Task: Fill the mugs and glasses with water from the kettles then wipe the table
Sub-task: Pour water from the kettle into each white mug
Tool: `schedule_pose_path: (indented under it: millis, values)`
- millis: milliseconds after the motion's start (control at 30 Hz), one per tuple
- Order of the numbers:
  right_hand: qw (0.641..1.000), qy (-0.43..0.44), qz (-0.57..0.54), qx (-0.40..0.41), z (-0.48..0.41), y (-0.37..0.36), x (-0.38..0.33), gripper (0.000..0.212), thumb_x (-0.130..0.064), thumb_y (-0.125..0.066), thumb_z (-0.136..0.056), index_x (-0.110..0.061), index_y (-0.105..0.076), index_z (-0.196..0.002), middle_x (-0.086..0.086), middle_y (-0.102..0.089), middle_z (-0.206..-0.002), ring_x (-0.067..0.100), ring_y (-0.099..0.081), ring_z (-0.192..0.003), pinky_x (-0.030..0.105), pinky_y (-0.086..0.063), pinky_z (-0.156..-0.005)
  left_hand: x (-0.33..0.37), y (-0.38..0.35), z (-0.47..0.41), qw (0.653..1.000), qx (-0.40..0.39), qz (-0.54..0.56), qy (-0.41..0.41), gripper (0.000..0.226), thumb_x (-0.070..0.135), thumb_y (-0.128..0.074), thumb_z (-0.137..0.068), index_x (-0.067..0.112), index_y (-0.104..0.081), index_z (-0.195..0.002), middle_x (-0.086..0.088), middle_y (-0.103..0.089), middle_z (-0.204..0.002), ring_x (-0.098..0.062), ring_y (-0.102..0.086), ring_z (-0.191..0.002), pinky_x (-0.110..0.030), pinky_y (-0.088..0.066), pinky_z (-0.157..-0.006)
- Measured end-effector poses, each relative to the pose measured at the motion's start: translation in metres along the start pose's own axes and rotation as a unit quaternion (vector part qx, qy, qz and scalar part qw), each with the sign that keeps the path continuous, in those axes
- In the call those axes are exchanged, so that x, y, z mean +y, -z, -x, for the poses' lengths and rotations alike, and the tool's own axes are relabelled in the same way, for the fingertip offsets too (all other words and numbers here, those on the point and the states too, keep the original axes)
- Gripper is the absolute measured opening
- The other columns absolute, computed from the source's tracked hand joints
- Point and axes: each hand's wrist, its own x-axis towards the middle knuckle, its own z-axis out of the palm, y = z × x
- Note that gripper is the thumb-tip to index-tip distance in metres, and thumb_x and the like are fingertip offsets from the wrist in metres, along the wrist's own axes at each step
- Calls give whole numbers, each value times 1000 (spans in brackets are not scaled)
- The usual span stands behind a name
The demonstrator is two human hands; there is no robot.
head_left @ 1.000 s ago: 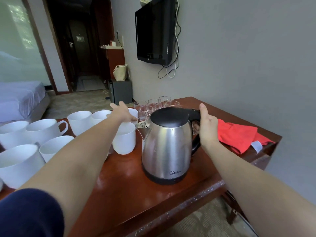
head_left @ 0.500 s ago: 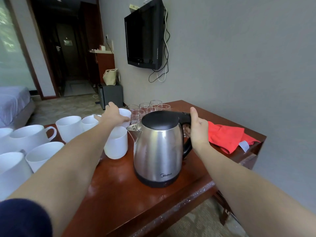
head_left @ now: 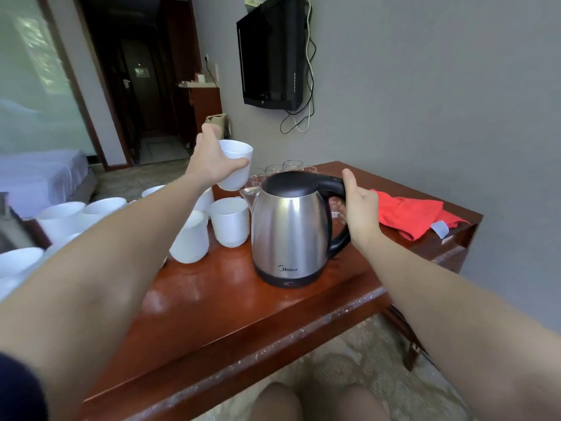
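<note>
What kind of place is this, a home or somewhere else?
Most likely a hotel room: a made bed with pale bedding at left, a black wall-mounted flat-screen television, and a narrow dark entry hallway with a door at its end.

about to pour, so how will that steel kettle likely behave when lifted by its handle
The kettle is probably heavy if full; its water level is hidden. With the right hand gripping the side handle, it may swing spout-down. Its polished steel wall looks rigid but slippery.
</note>
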Motion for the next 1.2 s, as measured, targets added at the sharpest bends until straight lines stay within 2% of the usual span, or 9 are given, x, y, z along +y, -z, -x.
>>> schedule_pose_path:
  millis: [100,233,367,533,800,900,1033,1133,1200]
  values:
    - [1000,5,22,-10,17,2,-9,65,-76,-56,-68,-12,-50,-63,9,-31,-63,26,-31,-64,40,-27,-63,7,17,20,1000,21,2,12,87,31,-83,-74,12,-29,-139,-12,-40,-137,-27,-45,-119,-39,-46,-97]
    - [999,-12,29,-15,34,4,-15,59,-82,-60,-65,-23,-54,-67,7,-32,-65,24,-36,-65,39,-35,-66,10,43,54,999,29,27,28,87,32,-83,-75,14,-28,-140,-10,-43,-135,-25,-46,-117,-37,-46,-96]
    - [1000,-4,27,5,52,6,-20,63,-77,-60,-70,-20,-44,-49,2,-36,-54,23,-42,-61,39,-40,-65,11,64,100,996,30,60,51,83,33,-81,-78,16,-29,-139,-7,-45,-126,-22,-47,-112,-30,-41,-89]
    - [998,34,31,41,63,9,-20,66,-58,-61,-88,-19,-30,-45,-5,-27,-45,19,-29,-55,35,-26,-59,-9,81,157,993,32,61,100,81,36,-82,-76,16,-35,-139,0,-45,-126,-20,-48,-120,-29,-41,-94]
    - [999,28,-2,17,64,2,-17,70,-71,-61,-74,-16,-34,-41,1,-26,-54,24,-29,-64,37,-27,-63,-56,91,217,988,20,59,138,81,34,-88,-71,20,-42,-136,4,-48,-129,-18,-51,-119,-37,-43,-104]
    - [999,24,-21,-12,67,-11,-21,63,-68,-65,-72,-20,-38,-42,-3,-28,-50,22,-29,-58,38,-27,-59,-68,89,224,990,5,45,133,84,34,-88,-70,20,-40,-137,5,-46,-127,-15,-48,-117,-28,-41,-98]
    - [996,26,-46,-67,72,-30,-27,53,-70,-66,-65,-23,-47,-50,6,-32,-56,18,-34,-50,36,-28,-56,-79,85,222,989,11,42,144,84,33,-87,-71,18,-39,-139,6,-44,-131,-12,-47,-118,-21,-36,-94]
    - [993,13,-64,-95,74,-43,-26,61,-70,-67,-63,-11,-55,-71,12,-36,-70,18,-33,-48,30,-26,-50,-86,85,219,988,15,45,150,84,31,-86,-73,19,-37,-140,5,-43,-131,-8,-55,-101,-11,-48,-67]
    - [991,5,-72,-108,78,-49,-26,62,-70,-67,-62,-10,-54,-73,14,-36,-72,17,-31,-46,26,-23,-44,-89,85,219,988,19,41,147,84,31,-86,-73,18,-35,-139,4,-44,-128,-11,-56,-102,-8,-48,-60]
